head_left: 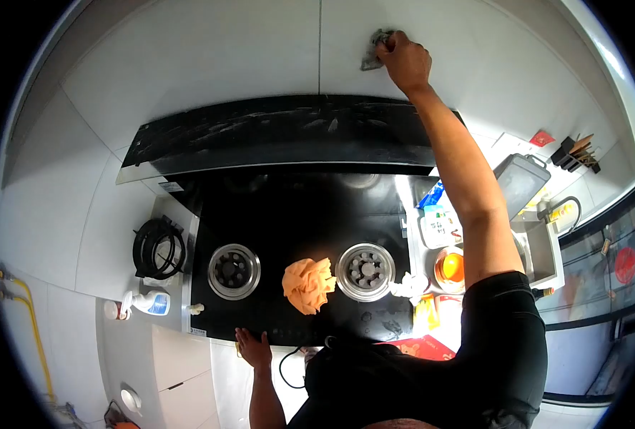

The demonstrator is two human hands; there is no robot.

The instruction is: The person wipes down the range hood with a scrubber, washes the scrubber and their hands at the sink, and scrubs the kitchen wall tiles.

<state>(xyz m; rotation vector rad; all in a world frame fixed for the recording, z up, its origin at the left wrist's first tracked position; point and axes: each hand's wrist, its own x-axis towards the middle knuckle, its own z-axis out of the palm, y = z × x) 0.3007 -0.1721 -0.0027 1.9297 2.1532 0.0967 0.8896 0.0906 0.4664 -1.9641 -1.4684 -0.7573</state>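
High on the tiled wall, my right hand is closed around a crumpled grey cleaning cloth and presses it to the tile. My left hand lies with its fingers apart on the front edge of the black gas cooktop. A bunched orange cloth sits on the cooktop between the left burner and the right burner. Under my right hand runs a sloped black panel with whitish streaks on it.
Black pan supports and a spray bottle are left of the cooktop. At right are a bowl with something orange, packets, a crumpled white tissue, a sink and a utensil holder.
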